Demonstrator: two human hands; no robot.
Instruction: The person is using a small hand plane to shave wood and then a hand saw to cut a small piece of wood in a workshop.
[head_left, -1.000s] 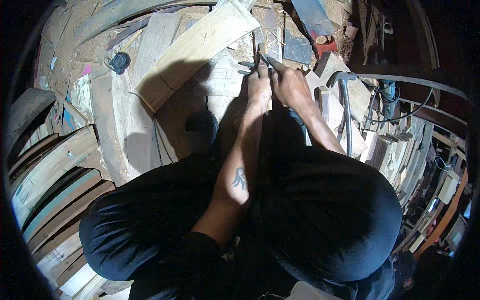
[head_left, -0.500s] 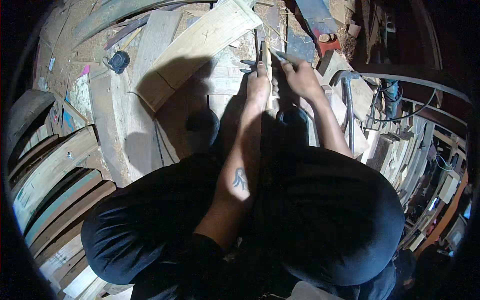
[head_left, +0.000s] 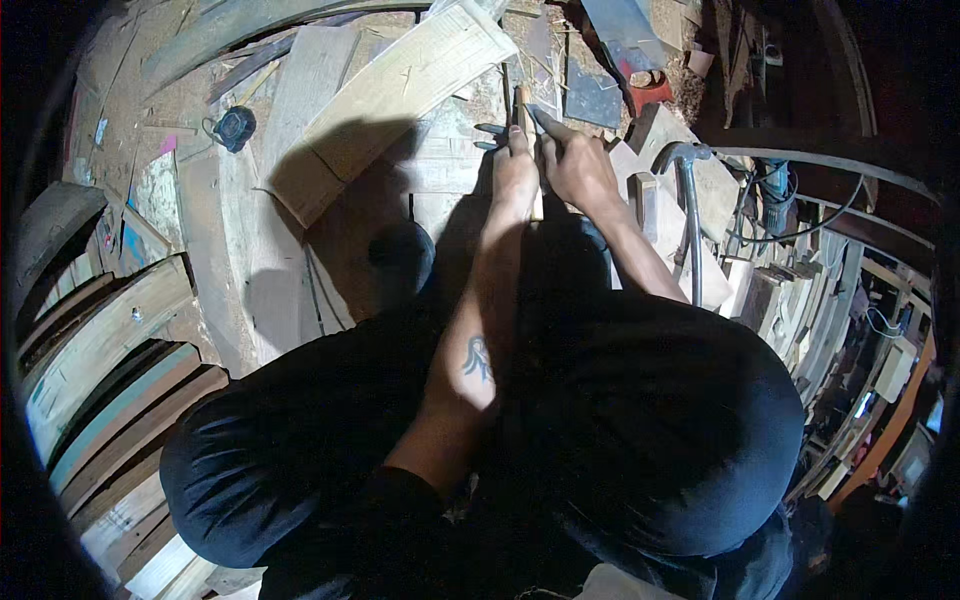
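A narrow strip of pale wood (head_left: 524,97) points away from me between my knees. My left hand (head_left: 514,178) is closed around it from the left side, fingers wrapped, with dark fingertips or small dark pieces showing beyond. Close against the strip's right side is my right hand (head_left: 582,172), closed on a thin pointed tool (head_left: 536,112) whose tip meets the strip near its far end. Most of the tool is hidden by the fingers, so its exact kind cannot be made out.
A wide pale plank (head_left: 400,95) lies slanted ahead on the left, near a round black object (head_left: 235,128). To the right are a claw hammer (head_left: 692,220), a handsaw (head_left: 650,92) with a red handle, and a corded blue power tool (head_left: 776,195). Stacked boards (head_left: 120,300) flank both sides.
My right hand has shifted left and a little nearer to me, bringing the tool up against the strip. The left hand keeps its hold almost in place.
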